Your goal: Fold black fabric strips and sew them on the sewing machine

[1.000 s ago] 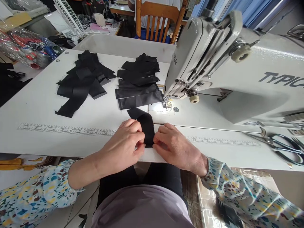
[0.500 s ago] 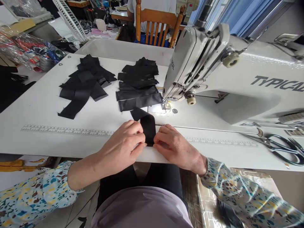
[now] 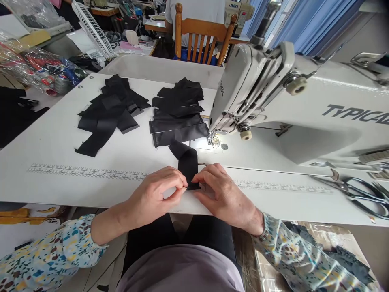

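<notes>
A black fabric strip (image 3: pixel 187 164) lies near the front edge of the sewing table, its far end curling toward the machine. My left hand (image 3: pixel 161 190) pinches the strip's near left corner between thumb and fingertips. At its right edge is my right hand (image 3: pixel 223 194), the index fingertip touching the cloth and the thumb held apart from it. The near end of the strip looks narrowly folded. Beyond it, a row of overlapping black strips (image 3: pixel 179 129) reaches the presser foot (image 3: pixel 211 139) of the sewing machine (image 3: pixel 243 81).
A loose pile of black strips (image 3: pixel 106 113) lies on the left of the table. A printed ruler (image 3: pixel 85 172) runs along the front. Scissors (image 3: pixel 361 192) rest at the right. Past the table stand a wooden chair (image 3: pixel 202 28) and a seated person (image 3: pixel 197 12).
My right thumb has come away from the strip, and the fingers have spread. My left hand stays at the near left corner. The view has tilted slightly upward.
</notes>
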A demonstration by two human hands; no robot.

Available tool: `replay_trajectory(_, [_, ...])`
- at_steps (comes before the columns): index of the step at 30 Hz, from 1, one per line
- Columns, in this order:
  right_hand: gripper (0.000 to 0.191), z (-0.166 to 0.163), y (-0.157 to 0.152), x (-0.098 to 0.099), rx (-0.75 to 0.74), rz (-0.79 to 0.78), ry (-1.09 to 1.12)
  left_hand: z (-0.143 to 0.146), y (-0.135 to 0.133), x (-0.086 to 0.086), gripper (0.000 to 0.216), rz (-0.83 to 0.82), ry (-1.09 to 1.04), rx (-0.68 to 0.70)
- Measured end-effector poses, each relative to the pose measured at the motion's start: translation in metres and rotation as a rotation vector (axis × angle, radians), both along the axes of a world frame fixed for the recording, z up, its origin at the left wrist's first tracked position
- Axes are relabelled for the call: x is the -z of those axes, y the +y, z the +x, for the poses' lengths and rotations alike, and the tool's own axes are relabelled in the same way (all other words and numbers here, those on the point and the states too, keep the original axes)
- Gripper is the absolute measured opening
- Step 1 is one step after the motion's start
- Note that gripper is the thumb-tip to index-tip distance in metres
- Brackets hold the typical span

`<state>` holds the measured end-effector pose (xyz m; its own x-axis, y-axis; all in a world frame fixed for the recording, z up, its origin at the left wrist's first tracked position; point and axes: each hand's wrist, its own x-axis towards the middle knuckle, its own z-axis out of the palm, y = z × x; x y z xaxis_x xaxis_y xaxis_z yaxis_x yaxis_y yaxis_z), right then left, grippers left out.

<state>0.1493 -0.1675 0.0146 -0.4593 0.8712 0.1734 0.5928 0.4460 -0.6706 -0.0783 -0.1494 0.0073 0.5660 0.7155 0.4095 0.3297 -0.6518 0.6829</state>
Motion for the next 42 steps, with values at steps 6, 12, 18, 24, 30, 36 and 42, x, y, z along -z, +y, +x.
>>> replay_trajectory(6, [0.016,-0.001,0.004,-0.002,-0.002,0.019,-0.010,0.001,0.000,0.002,0.018,0.048,0.017,-0.001])
replay_trajectory(12, [0.017,-0.002,0.004,-0.002,-0.018,0.023,-0.003,0.001,-0.001,0.002,0.017,0.024,0.039,-0.002])
replay_trajectory(18, [0.017,0.000,0.003,0.000,0.006,0.010,0.042,-0.001,-0.002,0.000,0.018,-0.056,0.095,-0.059])
replay_trajectory(24, [0.015,0.000,0.002,0.000,0.007,0.019,0.048,0.007,-0.001,-0.001,0.020,-0.046,0.078,-0.031])
replay_trajectory(30, [0.014,0.000,0.000,-0.001,0.006,0.070,0.026,0.012,0.000,-0.001,0.022,0.028,0.113,-0.023])
replay_trajectory(36, [0.013,-0.001,-0.001,0.000,-0.010,0.134,-0.010,0.014,0.000,0.003,0.030,0.066,0.130,-0.021])
replay_trajectory(42, [0.014,-0.002,-0.002,-0.001,0.006,0.148,-0.016,0.014,0.002,0.006,0.026,0.157,0.159,-0.020])
